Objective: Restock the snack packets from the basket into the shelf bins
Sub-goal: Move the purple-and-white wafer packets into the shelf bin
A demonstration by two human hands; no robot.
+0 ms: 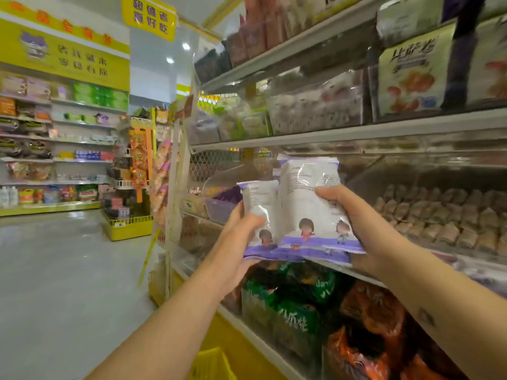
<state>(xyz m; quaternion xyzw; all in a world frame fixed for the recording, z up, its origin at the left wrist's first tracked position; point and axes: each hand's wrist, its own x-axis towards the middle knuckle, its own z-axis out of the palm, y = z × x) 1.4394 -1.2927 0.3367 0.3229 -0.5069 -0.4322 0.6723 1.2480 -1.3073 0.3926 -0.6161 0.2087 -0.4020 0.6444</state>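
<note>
Left hand and right hand each grip a white-purple snack packet before the shelf bins

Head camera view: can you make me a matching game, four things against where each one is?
Things:
1 white packets
2 green bags
3 yellow basket
4 brown packets

Places:
A bottom edge of the view
B held by the left hand and the right hand
C to the right of the hands
D just beneath the hands

Pairs: 1-B, 2-D, 3-A, 4-C
</note>
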